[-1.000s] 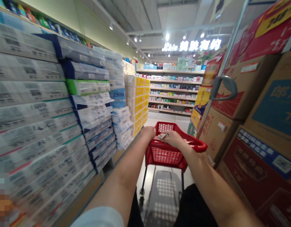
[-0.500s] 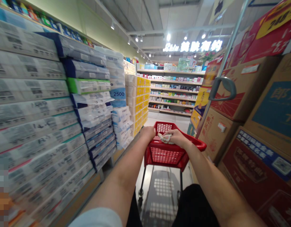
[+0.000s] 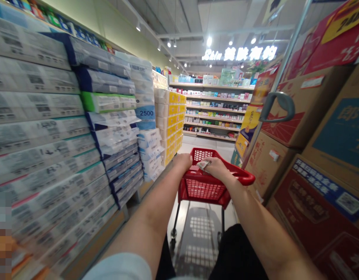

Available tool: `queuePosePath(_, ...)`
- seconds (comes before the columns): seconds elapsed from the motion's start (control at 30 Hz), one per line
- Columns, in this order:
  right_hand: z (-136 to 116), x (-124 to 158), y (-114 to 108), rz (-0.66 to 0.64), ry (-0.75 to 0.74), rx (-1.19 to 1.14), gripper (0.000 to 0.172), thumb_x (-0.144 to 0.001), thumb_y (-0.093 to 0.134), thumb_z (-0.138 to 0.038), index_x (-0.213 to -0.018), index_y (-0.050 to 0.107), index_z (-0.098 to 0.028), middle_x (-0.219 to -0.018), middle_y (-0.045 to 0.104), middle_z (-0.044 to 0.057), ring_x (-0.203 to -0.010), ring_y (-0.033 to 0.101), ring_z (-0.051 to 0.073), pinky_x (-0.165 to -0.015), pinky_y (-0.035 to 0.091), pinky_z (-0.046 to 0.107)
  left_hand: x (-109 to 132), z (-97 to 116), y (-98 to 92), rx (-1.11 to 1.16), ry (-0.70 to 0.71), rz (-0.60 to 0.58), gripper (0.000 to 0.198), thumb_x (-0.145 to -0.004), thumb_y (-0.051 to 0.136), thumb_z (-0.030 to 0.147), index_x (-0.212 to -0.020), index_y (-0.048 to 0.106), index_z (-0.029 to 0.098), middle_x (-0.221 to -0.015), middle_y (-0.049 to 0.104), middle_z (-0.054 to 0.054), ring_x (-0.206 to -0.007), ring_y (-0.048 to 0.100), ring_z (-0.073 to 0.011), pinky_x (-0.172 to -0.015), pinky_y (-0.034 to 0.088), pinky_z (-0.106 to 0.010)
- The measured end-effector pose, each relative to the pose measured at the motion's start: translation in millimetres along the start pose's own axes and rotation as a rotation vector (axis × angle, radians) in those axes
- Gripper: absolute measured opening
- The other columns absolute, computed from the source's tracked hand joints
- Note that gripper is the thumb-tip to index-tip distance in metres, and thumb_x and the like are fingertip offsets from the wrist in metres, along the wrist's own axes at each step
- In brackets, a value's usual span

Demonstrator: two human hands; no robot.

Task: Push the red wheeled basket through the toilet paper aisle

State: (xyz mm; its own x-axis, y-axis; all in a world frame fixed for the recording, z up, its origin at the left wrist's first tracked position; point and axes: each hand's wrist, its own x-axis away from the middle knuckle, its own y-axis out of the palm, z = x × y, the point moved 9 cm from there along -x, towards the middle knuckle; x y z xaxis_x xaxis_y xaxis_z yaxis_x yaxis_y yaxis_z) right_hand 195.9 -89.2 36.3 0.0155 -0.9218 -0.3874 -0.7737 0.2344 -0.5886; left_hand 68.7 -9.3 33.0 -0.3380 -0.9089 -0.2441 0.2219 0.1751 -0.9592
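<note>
A red shopping cart [image 3: 205,190] stands right in front of me, its plastic basket on a dark metal frame. At the left end of its handle, my left hand [image 3: 185,161] is closed around the bar. My right hand [image 3: 217,167] is closed on a small crumpled cloth [image 3: 203,165], pale with a coloured pattern, and rests over the middle of the handle. The cloth may be paper; its material cannot be made out. The fingertips of both hands are partly hidden.
Stacked tissue packs [image 3: 36,116] line the left side, with yellow-sided packs [image 3: 173,124] farther along. Cardboard cartons [image 3: 280,167] and a metal pole with a grey handle [image 3: 277,107] stand on the right. Shelves of small boxes [image 3: 214,105] cross the far end.
My right hand has turned a little and the cloth shows smaller and more bunched. Both hands stay at the cart handle; the view has shifted slightly.
</note>
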Motion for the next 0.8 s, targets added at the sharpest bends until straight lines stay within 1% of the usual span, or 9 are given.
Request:
queuePosePath(0.1,-0.2,0.7,3.7,-0.061,-0.011,-0.027,0.026,-0.065,0.070,-0.032,-0.084,0.073,-0.016,-0.075,0.069,0.002,-0.068,0.059,0.014,-0.061,0.043,0.022,-0.4,-1.2,0.4,0.005,-0.001,0.012,0.040,-0.090,0.033,0.035,-0.100,0.069,0.020,-0.104,0.069,-0.011,-0.096,0.064,-0.0235,-0.079,0.048,-0.031)
queuePosePath(0.2,4.9,0.9,7.3,-0.119,0.049,-0.070,0.030,-0.059,0.074,-0.032,-0.083,0.074,-0.014,-0.072,0.068,0.002,-0.064,0.058,0.014,-0.057,0.041,0.022,-1.1,-2.1,1.2,0.007,-0.002,0.015,0.042,-0.091,0.032,0.036,-0.100,0.069,0.020,-0.104,0.069,-0.012,-0.096,0.064,-0.0243,-0.078,0.048,-0.031)
queuePosePath(0.3,6.7,-0.4,-1.6,-0.006,0.072,0.013,0.027,-0.066,0.069,-0.036,-0.084,0.073,-0.016,-0.071,0.068,0.002,-0.063,0.057,0.013,-0.056,0.040,0.022,-1.4,-1.4,1.5,0.004,0.002,0.012,0.041,-0.091,0.032,0.037,-0.100,0.069,0.020,-0.103,0.069,-0.012,-0.096,0.064,-0.0242,-0.078,0.048,-0.031)
queuePosePath(0.4,1.2,0.0,-6.3,0.071,0.025,0.104,0.023,-0.074,0.061,-0.037,-0.082,0.072,-0.018,-0.072,0.068,0.002,-0.064,0.058,0.013,-0.059,0.041,0.022,-1.1,-0.8,1.0,0.008,0.005,0.008,0.042,-0.091,0.031,0.036,-0.100,0.069,0.020,-0.103,0.069,-0.012,-0.096,0.064,-0.0237,-0.078,0.048,-0.031)
queuePosePath(0.47,-1.3,0.2,-1.0,0.012,-0.013,0.063,0.020,-0.071,0.064,-0.033,-0.081,0.072,-0.018,-0.075,0.069,0.002,-0.067,0.060,0.014,-0.062,0.043,0.022,-0.9,-1.4,1.1,0.012,-0.003,0.004,0.042,-0.091,0.031,0.036,-0.100,0.069,0.020,-0.104,0.069,-0.012,-0.096,0.064,-0.0233,-0.079,0.048,-0.030)
queuePosePath(0.57,4.2,-0.5,6.4,-0.088,0.002,-0.043,0.027,-0.064,0.070,-0.032,-0.084,0.072,-0.015,-0.078,0.070,0.003,-0.070,0.061,0.015,-0.063,0.044,0.023,-0.8,-2.1,2.1,0.016,-0.015,-0.004,0.042,-0.091,0.032,0.037,-0.101,0.069,0.020,-0.103,0.069,-0.012,-0.095,0.064,-0.0221,-0.079,0.047,-0.028)
queuePosePath(0.63,11.4,-2.2,0.7,-0.029,0.042,-0.005,0.027,-0.067,0.067,-0.037,-0.083,0.073,-0.016,-0.074,0.070,0.003,-0.067,0.060,0.015,-0.060,0.043,0.023,-0.8,-1.7,2.6,0.019,-0.016,-0.003,0.043,-0.091,0.032,0.038,-0.101,0.069,0.020,-0.104,0.069,-0.011,-0.096,0.064,-0.0214,-0.079,0.047,-0.027)
queuePosePath(0.73,14.1,-1.8,-14.9,0.146,0.060,0.143,0.025,-0.074,0.061,-0.041,-0.079,0.072,-0.019,-0.072,0.069,0.003,-0.065,0.059,0.015,-0.059,0.041,0.023,-0.9,-0.9,3.4,0.019,-0.013,-0.006,0.042,-0.091,0.032,0.038,-0.100,0.070,0.021,-0.103,0.069,-0.011,-0.094,0.064,-0.0217,-0.078,0.047,-0.028)
queuePosePath(0.8,8.8,-0.8,-13.1,0.128,0.012,0.140,0.022,-0.073,0.062,-0.038,-0.080,0.072,-0.019,-0.075,0.069,0.003,-0.068,0.060,0.015,-0.061,0.042,0.023,-1.2,-0.5,3.4,0.016,-0.006,-0.003,0.042,-0.091,0.032,0.037,-0.100,0.070,0.020,-0.102,0.069,-0.012,-0.093,0.064,-0.0223,-0.077,0.048,-0.029)
